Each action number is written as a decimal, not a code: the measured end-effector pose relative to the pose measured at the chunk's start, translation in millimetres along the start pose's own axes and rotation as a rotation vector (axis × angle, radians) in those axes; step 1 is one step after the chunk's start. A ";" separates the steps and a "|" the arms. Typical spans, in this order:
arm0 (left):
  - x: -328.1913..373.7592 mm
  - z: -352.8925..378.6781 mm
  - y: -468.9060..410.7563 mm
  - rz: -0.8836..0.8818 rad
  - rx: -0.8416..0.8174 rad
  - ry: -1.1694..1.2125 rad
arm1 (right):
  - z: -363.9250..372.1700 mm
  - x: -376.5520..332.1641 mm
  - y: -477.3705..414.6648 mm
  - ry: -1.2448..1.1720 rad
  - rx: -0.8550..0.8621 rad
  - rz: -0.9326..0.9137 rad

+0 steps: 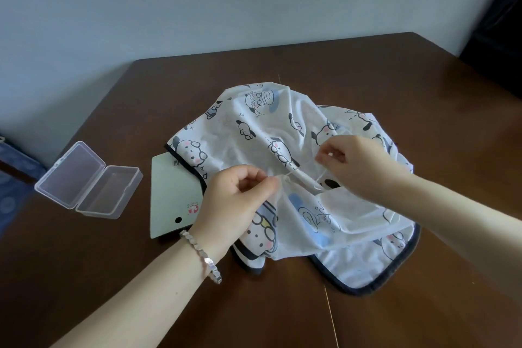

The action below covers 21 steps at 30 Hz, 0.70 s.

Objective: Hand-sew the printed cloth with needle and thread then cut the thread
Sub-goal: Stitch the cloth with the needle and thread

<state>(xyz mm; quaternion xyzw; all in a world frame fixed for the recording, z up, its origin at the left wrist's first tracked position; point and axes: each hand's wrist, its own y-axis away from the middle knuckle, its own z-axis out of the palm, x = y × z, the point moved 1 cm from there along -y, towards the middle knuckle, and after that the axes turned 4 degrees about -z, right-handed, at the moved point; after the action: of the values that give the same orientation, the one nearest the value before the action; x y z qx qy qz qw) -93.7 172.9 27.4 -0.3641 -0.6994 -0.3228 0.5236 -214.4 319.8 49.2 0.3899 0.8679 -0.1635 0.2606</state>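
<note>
A white cloth (248,121) printed with cartoon dogs and edged in dark navy lies crumpled on the brown table (197,85). My left hand (234,200), a silver bracelet on its wrist, pinches a raised fold of the cloth at the middle. My right hand (356,164) hovers just to the right, its thumb and forefinger pinched together on a thin white thread (306,178) that runs down to the fold. The needle is too small to make out. No scissors are in view.
A clear plastic box (87,181) lies open at the left of the table. A pale green card (172,195) with a barcode and a punched hole sits partly under the cloth's left edge. The table's far edge meets a grey wall.
</note>
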 end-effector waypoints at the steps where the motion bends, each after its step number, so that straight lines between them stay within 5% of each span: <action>1: -0.3 0.0 -0.1 -0.002 0.005 0.001 | -2.9 7.0 -2.7 0.030 0.041 0.046; 12: 0.9 -4.8 -0.8 0.004 0.005 -0.025 | -28.1 64.1 -16.5 0.247 0.172 0.383; 16: 2.1 -4.9 -0.9 0.021 -0.009 -0.022 | -23.2 51.6 -12.4 0.198 0.126 0.214; 21: 7.8 -5.2 1.9 0.061 -0.100 -0.023 | -13.7 -2.6 3.0 -0.309 -0.069 -0.085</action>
<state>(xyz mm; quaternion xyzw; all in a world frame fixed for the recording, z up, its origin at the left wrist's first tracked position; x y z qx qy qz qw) -91.0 170.9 36.3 -0.4145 -0.6768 -0.3370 0.5064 -215.1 326.9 61.6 0.3139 0.8384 -0.2024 0.3970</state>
